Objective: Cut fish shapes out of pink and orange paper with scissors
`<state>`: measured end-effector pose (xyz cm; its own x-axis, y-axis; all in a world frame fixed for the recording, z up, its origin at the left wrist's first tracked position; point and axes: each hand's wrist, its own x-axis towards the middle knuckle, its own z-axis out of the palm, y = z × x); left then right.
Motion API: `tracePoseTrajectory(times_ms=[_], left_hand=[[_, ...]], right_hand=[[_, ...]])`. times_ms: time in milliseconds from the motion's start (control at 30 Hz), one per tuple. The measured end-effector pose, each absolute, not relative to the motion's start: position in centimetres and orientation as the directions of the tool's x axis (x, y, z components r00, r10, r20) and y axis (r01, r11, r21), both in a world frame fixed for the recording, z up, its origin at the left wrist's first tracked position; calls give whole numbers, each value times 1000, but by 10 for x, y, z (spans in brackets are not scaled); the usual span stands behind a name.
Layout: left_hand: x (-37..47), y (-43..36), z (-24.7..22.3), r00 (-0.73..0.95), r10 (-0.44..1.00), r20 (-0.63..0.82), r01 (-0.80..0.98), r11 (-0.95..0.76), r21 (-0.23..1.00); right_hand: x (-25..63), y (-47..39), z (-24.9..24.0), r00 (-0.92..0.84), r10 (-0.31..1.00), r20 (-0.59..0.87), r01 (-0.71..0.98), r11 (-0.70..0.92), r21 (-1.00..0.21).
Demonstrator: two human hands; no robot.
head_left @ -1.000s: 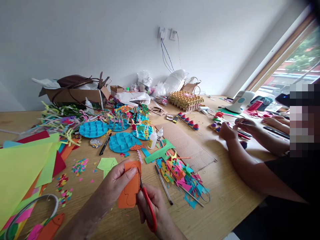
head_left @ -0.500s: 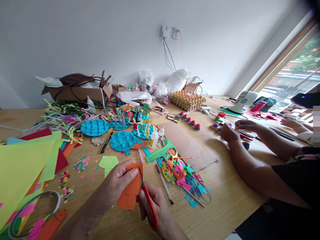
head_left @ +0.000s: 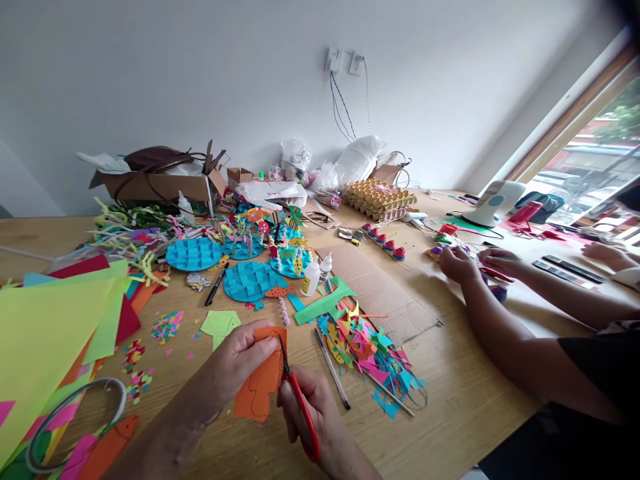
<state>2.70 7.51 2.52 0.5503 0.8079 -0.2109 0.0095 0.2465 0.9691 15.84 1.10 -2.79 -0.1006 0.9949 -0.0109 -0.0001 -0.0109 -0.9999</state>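
Observation:
An orange paper piece (head_left: 260, 387) with a drawn outline is pinched in my left hand (head_left: 240, 360), thumb on its face. My right hand (head_left: 313, 413) grips red-handled scissors (head_left: 303, 413), whose blades lie at the paper's upper right edge. Just beyond my left hand lies a green paper cutout (head_left: 220, 323). An orange paper fish (head_left: 278, 291) on a fuzzy lilac stem rests against a blue disc (head_left: 253, 281). To the right of the scissors is a pen (head_left: 333, 368).
Paper scraps (head_left: 375, 353) and a cardboard sheet (head_left: 380, 290) lie right of centre. Glue bottles (head_left: 311, 277) stand behind. Coloured sheets (head_left: 50, 320) and a tape ring (head_left: 31, 440) are at left. Another person's arms (head_left: 500, 340) reach in from the right.
The view has shifted slightly, so most things sit a little further right. The scissors remain at the orange paper's edge. At right, the other person's hands have moved apart a little.

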Motion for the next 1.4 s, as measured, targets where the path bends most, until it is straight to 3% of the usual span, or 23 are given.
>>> tracePoseTrajectory(times_ms=[267,633,900,1400], left_hand=[[22,76,23,535,813,-231,62,234,970],[21,80,23,641,748,-172,80,158,984],[18,82,22,634,745,-207,111,178,978],[20,78,27,594,775,-214,144,159,977]], right_hand=[[160,9,-31,-121,992,24,35,28,-999],[160,9,-30,-134,990,33,37,39,-999],[163,9,-31,-129,989,75,136,93,-986],[160,8,-27,-112,993,28,70,36,-997]])
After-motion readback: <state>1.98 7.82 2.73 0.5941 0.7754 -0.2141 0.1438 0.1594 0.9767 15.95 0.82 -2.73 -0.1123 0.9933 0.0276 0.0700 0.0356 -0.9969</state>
